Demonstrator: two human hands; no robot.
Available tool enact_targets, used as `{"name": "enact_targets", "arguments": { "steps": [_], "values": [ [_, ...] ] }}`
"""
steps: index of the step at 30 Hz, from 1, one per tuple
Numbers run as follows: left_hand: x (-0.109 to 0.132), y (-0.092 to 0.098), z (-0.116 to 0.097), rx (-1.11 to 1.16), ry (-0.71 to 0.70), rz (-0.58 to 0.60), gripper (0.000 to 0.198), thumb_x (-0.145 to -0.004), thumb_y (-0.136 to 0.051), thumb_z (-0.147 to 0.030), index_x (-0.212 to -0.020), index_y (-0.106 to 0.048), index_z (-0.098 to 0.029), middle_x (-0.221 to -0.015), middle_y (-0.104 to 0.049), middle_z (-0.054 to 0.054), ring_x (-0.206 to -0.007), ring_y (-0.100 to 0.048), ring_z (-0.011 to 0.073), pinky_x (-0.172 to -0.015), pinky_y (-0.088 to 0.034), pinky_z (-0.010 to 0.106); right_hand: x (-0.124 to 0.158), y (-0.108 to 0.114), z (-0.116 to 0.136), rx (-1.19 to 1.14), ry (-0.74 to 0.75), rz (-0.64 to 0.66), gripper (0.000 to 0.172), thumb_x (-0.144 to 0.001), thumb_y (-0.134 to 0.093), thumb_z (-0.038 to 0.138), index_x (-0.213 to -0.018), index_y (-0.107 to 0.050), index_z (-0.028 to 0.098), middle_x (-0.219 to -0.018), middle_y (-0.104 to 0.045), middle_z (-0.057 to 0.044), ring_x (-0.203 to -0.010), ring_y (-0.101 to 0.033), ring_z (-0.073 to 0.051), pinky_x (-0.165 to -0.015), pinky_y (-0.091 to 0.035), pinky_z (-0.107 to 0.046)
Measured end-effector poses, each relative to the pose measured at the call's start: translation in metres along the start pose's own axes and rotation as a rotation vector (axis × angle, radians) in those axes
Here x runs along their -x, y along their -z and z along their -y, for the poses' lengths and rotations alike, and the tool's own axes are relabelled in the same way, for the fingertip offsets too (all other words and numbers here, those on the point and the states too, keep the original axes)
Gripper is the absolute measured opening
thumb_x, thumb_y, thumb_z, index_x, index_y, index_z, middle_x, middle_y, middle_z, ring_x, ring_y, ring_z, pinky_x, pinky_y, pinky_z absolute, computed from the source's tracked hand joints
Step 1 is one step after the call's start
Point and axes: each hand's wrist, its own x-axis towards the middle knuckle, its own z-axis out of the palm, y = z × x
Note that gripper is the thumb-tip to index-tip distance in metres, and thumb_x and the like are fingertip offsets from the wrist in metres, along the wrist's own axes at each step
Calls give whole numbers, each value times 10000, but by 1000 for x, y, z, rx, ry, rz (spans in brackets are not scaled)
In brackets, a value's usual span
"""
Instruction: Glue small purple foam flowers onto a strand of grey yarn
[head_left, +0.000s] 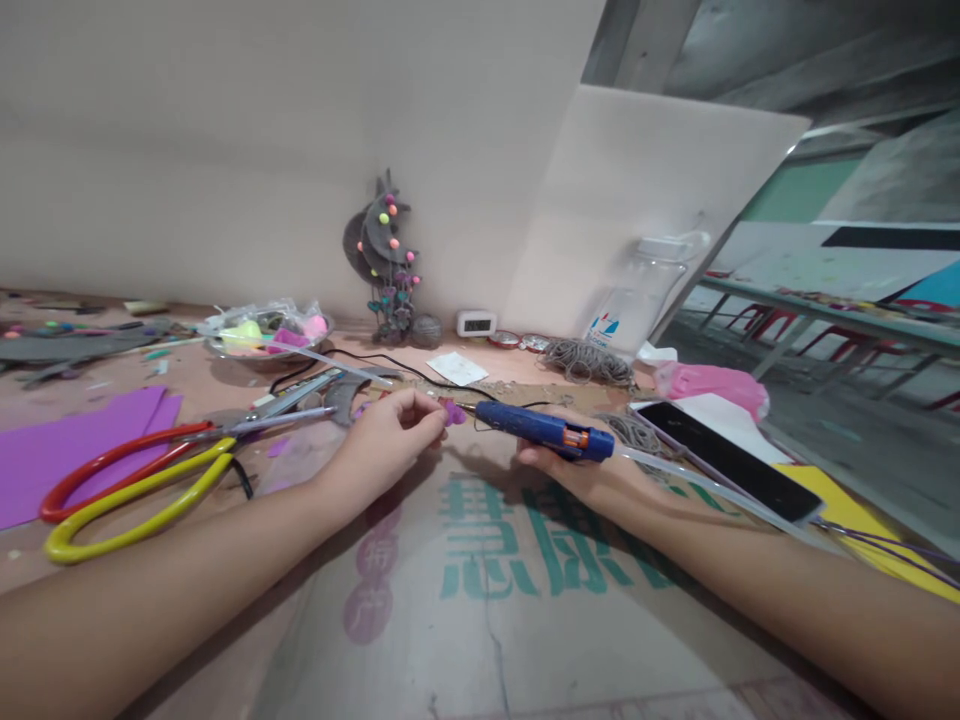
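My left hand (pixel 390 440) pinches a small purple felt-like piece (pixel 454 412), its exact shape too small to make out. A blue hot glue gun (pixel 525 424) lies in my right hand (pixel 570 470), with its nozzle pointing left at the purple piece. From the back of the gun a long clear glue stick (pixel 705 482) runs out over my right forearm. Whether nozzle and piece touch, I cannot tell. Below both hands lies a flattened cardboard sheet (pixel 420 640) with green and red printed characters. Behind my left hand sits a grey curved piece (pixel 346 398), partly covered.
Scissors with red and yellow handles (pixel 142 510) and purple sheets (pixel 90 445) lie left. Behind are a bowl of colourful bits (pixel 259 350), a grey moon ornament (pixel 386 250), a small digital clock (pixel 477 323) and a clear bottle (pixel 634 300). Grey cord (pixel 589 362) and a phone (pixel 727 460) lie right.
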Motion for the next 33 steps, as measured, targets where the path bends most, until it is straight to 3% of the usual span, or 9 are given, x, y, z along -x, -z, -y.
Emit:
{"name": "enact_targets", "arguments": {
  "steps": [6, 15, 33],
  "values": [
    [1, 0, 1, -11, -18, -5, 145, -771, -548, -290, -722, -559, -154, -613, -582, -20, -572, -536, 112, -550, -397, 218, -1, -3, -3, 108, 22, -48, 251, -703, -643, 455, -700, -571, 215, -667, -594, -9, -634, -551, -191, -580, -450, -324],
    [2, -1, 1, -1, -22, 21, 140, -790, -534, -285, -735, -535, -156, -627, -581, -21, -583, -545, 108, -585, -418, 224, 0, -7, -4, 64, -24, -38, 227, -684, -656, 425, -796, -611, 233, -719, -620, -16, -669, -564, -213, -612, -459, -343],
    [3, -1, 0, 15, -49, 24, 131, -782, -546, -271, -719, -528, -158, -622, -575, -26, -573, -534, 105, -563, -402, 215, 2, -7, 1, 69, -52, 1, 232, -723, -632, 421, -771, -570, 204, -699, -591, -9, -647, -544, -184, -573, -441, -305]
  ]
}}
